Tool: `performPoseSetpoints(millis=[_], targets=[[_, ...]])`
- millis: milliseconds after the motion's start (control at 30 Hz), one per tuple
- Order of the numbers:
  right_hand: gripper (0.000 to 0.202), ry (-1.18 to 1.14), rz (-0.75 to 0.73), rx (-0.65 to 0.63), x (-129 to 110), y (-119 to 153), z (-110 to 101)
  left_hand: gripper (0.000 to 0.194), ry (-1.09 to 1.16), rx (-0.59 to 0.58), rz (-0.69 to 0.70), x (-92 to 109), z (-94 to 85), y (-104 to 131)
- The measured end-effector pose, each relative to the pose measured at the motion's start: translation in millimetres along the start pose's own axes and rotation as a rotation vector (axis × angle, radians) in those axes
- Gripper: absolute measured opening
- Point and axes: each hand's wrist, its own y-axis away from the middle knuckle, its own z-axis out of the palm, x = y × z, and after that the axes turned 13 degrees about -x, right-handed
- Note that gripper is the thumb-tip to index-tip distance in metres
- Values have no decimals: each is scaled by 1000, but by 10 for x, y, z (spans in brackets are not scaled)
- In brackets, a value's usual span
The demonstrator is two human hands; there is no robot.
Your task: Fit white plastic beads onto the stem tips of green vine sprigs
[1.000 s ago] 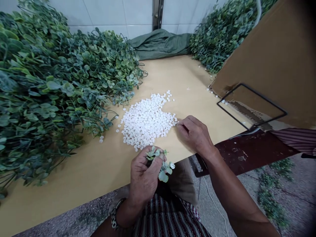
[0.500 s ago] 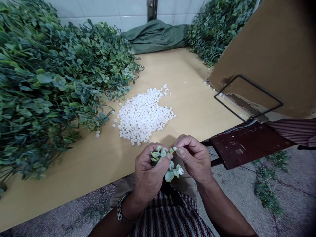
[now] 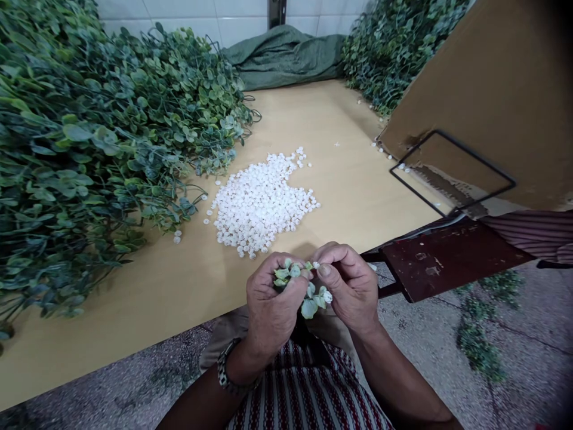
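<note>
Over the table's near edge, my left hand (image 3: 274, 301) is closed around an artificial leaf sprig (image 3: 308, 309) with small pale green leaves. Part of the sprig is hidden behind its fingers. My right hand (image 3: 351, 283) pinches a small white bead-like piece (image 3: 316, 264) between thumb and forefinger, at the tip of one stem. Another white piece (image 3: 328, 297) sits at the end of a lower stem. Just beyond both hands, a pile of small white pieces (image 3: 264, 203) is spread on the table (image 3: 349, 191).
Artificial greenery (image 3: 111, 131) is heaped on the left, with more greenery (image 3: 398, 48) at the back right. A green cloth bundle (image 3: 286, 57) lies by the tiled wall. A cardboard sheet (image 3: 492, 101) and a black wire frame (image 3: 452, 173) stand right, above a dark red bench (image 3: 456, 257).
The view has shifted slightly, so the table and pile appear a little higher. Both hands keep their holds, with the right fingertips still at the stem tip.
</note>
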Motion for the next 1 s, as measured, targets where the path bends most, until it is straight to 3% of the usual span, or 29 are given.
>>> performPoseSetpoints(millis=[300, 633, 1000], targets=[[7, 93, -17, 13, 11, 13, 21, 12, -26, 18, 38, -36, -13, -12], [8, 271, -114, 36, 67, 42, 5, 7, -294, 10, -7, 75, -12, -45], [10, 338, -149, -1, 44, 52, -35, 11, -320, -102, -17, 147, -23, -80]])
